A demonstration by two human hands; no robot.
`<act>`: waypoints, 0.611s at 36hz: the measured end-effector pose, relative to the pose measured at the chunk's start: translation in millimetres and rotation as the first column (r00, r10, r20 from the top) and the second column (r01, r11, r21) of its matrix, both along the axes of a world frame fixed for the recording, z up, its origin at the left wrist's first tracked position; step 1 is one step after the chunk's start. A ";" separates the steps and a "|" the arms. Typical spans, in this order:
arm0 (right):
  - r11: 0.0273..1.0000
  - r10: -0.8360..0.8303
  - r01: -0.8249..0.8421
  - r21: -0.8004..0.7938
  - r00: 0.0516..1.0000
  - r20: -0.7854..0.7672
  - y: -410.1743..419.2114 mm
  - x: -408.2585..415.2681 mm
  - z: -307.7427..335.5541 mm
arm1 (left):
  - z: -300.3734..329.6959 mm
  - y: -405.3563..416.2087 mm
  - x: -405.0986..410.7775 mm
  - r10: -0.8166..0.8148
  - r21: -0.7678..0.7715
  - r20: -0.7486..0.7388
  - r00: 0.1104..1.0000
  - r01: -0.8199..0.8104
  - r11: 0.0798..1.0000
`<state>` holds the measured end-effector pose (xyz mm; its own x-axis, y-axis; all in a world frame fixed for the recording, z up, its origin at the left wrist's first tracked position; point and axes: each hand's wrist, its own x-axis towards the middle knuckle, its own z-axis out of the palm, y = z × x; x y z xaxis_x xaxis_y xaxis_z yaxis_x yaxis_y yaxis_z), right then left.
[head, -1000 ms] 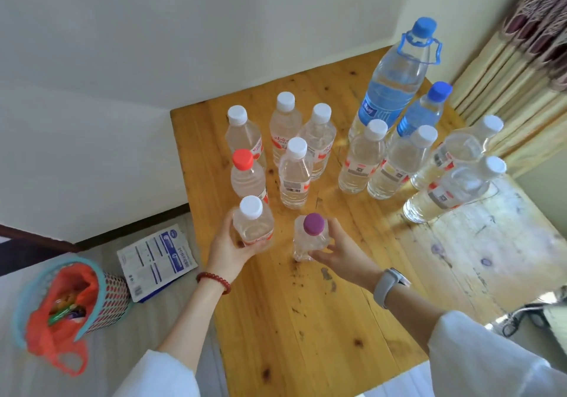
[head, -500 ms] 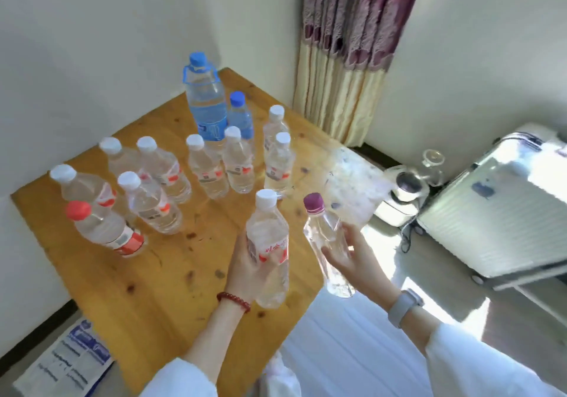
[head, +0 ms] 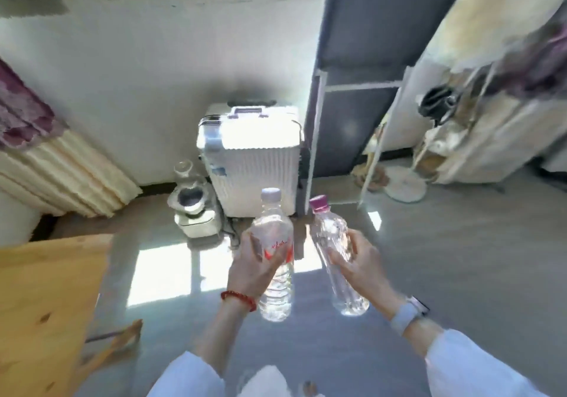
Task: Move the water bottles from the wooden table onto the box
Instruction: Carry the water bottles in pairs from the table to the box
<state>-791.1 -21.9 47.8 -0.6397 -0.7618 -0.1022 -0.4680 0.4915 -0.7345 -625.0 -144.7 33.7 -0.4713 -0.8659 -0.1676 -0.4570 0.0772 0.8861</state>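
Both hands point(head: 254, 269) now carry bottles point(head: 274, 261) off the table point(head: 46, 289)

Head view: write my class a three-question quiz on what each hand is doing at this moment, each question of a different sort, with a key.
1. True or false: the left hand grips the white-capped bottle.
2. Which cap is on the bottle in the right hand? A) blue B) purple C) red
3. Fill in: both bottles are held in the air above the ____, away from the wooden table.

Key: 1 true; 2 B, the purple-capped bottle; 3 floor.
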 end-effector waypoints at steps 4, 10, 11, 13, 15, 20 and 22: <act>0.971 -0.228 0.228 0.073 0.974 -0.010 45.9 -79.6 2.4 | 7.0 12.0 -108.5 -0.199 -0.044 0.045 0.979 0.201 0.979; 0.862 -0.505 0.506 0.019 0.861 -0.059 98.2 -193.2 -5.7 | 4.4 27.2 -265.3 -0.436 0.002 -0.014 0.900 0.436 0.900; 0.841 -0.538 0.540 0.017 0.840 -0.068 104.9 -211.8 -5.6 | 7.1 31.3 -291.7 -0.472 -0.011 -0.008 0.882 0.472 0.882; 0.801 -0.595 0.598 0.021 0.800 -0.078 117.5 -247.8 -4.2 | 11.7 39.8 -343.3 -0.535 -0.029 0.000 0.845 0.535 0.844; 0.755 -0.653 0.655 0.028 0.754 -0.070 131.9 -282.1 -3.7 | 14.3 48.2 -394.8 -0.610 -0.034 0.011 0.792 0.610 0.792; 0.604 -0.795 0.796 0.018 0.604 -0.056 174.6 -358.2 -1.4 | 21.7 83.8 -513.4 -0.750 -0.033 0.037 0.660 0.751 0.659; 0.546 -0.836 0.837 0.030 0.547 -0.053 196.9 -382.5 -2.2 | 21.2 105.7 -557.3 -0.800 -0.013 0.046 0.598 0.801 0.598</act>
